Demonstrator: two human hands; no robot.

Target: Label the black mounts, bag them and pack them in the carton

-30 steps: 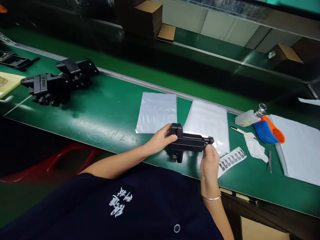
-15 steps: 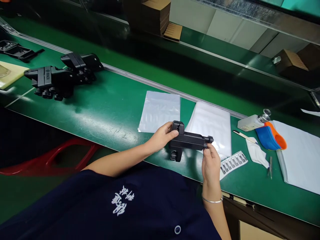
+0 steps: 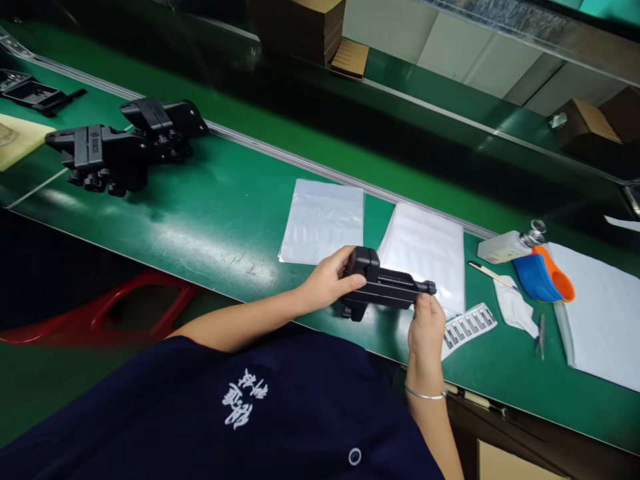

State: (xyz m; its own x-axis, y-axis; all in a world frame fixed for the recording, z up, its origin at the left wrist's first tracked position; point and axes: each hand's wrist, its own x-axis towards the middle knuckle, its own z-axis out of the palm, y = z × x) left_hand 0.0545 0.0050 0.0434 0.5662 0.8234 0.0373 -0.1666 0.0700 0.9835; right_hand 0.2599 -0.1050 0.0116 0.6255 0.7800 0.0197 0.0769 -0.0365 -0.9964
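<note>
A black device with a ribbed slot and a knob at its right end is held above the near edge of the green table. My left hand is wrapped round its bulky left end, thumb on the near face. The fingers of my right hand pinch the right end by the knob. Under and behind the device lie a stack of clear bags and a second stack of white bags. A sheet of labels rests beside my right hand.
Several black devices are piled at the left. On the right are a pump bottle, a blue and orange holder, a white cloth, tweezers and white sheets. Cardboard pieces sit on the shelf behind.
The device has shifted slightly right and turned in my hands, so its lower knob shows less. My right hand has moved up to the end knob.
</note>
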